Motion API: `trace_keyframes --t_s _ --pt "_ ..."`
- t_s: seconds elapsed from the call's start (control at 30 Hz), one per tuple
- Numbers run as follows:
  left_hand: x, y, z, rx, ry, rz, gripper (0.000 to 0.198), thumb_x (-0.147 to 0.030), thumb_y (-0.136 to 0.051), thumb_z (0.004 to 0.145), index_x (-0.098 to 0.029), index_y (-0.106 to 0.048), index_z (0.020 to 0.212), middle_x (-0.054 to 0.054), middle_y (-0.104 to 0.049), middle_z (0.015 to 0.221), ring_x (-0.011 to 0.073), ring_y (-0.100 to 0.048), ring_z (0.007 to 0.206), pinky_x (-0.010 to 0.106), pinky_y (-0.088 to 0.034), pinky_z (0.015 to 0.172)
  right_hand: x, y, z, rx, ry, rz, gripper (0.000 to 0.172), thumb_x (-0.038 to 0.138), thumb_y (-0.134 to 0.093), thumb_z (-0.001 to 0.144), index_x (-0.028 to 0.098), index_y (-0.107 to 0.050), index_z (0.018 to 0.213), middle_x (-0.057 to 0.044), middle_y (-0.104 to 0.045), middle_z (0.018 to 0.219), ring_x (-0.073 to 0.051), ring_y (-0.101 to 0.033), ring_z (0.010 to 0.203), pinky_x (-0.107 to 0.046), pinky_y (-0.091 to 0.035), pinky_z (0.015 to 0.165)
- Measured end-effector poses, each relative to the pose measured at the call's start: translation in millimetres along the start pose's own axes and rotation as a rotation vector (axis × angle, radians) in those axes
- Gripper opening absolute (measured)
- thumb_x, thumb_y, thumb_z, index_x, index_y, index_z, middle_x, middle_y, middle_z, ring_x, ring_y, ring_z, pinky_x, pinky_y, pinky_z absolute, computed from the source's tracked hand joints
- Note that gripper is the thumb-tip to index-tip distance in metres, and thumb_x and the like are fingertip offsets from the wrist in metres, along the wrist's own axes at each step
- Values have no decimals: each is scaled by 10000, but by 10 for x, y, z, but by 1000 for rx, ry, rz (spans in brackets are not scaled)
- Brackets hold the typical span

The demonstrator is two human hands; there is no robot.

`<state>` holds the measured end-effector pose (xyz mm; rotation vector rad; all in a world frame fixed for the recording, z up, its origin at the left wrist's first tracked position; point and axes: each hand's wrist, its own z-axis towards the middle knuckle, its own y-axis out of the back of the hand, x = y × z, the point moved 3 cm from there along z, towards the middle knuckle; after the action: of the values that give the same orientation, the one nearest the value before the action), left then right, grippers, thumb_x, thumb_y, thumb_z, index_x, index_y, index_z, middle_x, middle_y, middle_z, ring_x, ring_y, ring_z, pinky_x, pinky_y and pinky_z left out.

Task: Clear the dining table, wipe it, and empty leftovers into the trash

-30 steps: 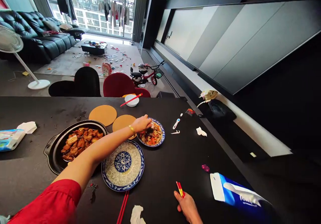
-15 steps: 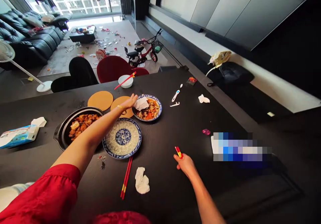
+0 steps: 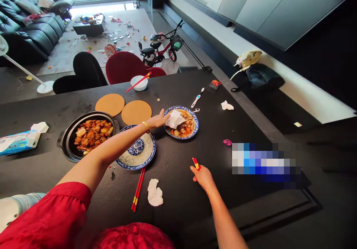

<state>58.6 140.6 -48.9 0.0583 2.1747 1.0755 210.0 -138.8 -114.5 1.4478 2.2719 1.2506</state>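
Tissue (image 3: 174, 119) covered part of the food (image 3: 181, 132) on the plate (image 3: 196, 124); the blue pack (image 3: 264, 163) at right was pixelated beyond reading. Left hand (image 3: 156, 120) reached out flat and open, fingertips at the tissue's edge. Right hand (image 3: 204, 177), arm lowered, was closed on a red-and-yellow piece (image 3: 196, 163), too foreshortened to identify.

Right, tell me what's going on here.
A person stands at a black dining table with both bare hands out. The left hand reaches to a crumpled tissue lying on the food in a blue-and-white plate of stir-fried vegetables. The right hand grips red chopsticks with yellow tips. A black pot of braised meat sits under the left arm's reach.
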Motion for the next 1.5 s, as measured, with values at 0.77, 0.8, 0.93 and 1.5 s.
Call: trace_keyframes --t_s 0.77,0.8,0.93,1.5 --pt "344 -1316 -2179 90 -208 48 144 -287 -436 885 -185 -538 880 49 -564 906 166 -543 804 278 -438 731 452 -446 -724 389 475 279 225 369 -560 738 152 -607 703 15 -614 625 -105 -503 567 -213 -328 531" --pt "278 -1271 -2178 57 -221 -16 134 -282 -435 879 -190 -530 856 44 -560 896 166 -535 809 282 -434 745 514 -487 -773 413 503 341 221 362 -562 728 147 -614 731 14 -614 633 -108 -501 572 -215 -339 540" --pt "82 -1141 -2165 -86 -224 -250 100 -248 -444 843 -206 -475 758 50 -579 963 183 -514 900 315 -404 836 664 -406 -757 287 493 552 236 299 -544 694 125 -635 827 -27 -648 729 -139 -542 666 -245 -401 653" --pt "-174 -848 -1520 21 -111 -923 333 -475 -544 787 -147 -508 831 -23 -504 657 74 -396 517 207 -304 490 644 240 -600 114 536 357 249 388 -445 814 181 -565 742 -28 -637 681 -162 -581 660 -242 -394 624"
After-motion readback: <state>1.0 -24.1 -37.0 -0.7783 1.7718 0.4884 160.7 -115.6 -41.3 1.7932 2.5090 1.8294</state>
